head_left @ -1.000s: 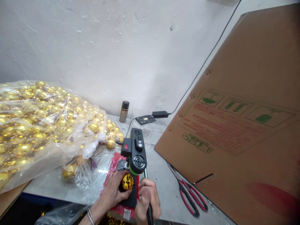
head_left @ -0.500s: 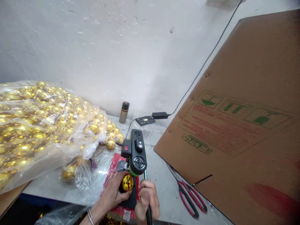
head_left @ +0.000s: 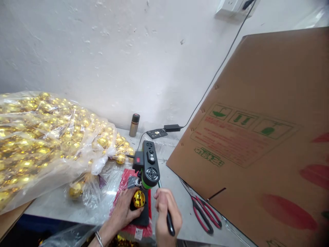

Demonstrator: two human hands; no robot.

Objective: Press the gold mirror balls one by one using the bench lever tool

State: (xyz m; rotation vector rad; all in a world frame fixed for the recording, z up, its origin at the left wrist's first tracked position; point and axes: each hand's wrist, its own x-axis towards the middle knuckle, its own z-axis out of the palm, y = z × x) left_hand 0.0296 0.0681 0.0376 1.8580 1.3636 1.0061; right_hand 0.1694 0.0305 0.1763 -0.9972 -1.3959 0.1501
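Observation:
My left hand (head_left: 125, 207) is closed round a shiny gold faceted ball (head_left: 139, 199), with fingers and thumb at its sides. The ball sits on the dark base plate (head_left: 142, 219) of a small black and green machine like a mini drill press, under its head (head_left: 150, 164). The head hides whatever is above the ball. My right hand (head_left: 168, 214) is wrapped round the machine's metal lever, whose black handle (head_left: 170, 223) sticks out below the fist. Red plastic (head_left: 146, 230) lies under the base.
On the left lies a large clear bag (head_left: 56, 137) of gold balls. Behind the machine are a spray can (head_left: 134, 125), a dark control board (head_left: 157, 133) and a black adapter (head_left: 172, 128) with a cable. Scissors (head_left: 205, 214) lie beside a big cardboard box (head_left: 244, 120) at right.
My right hand has moved a little to the right and turned, so the lever's black handle points more to the right. My left hand and the ball stay under the head. The view has shifted slightly.

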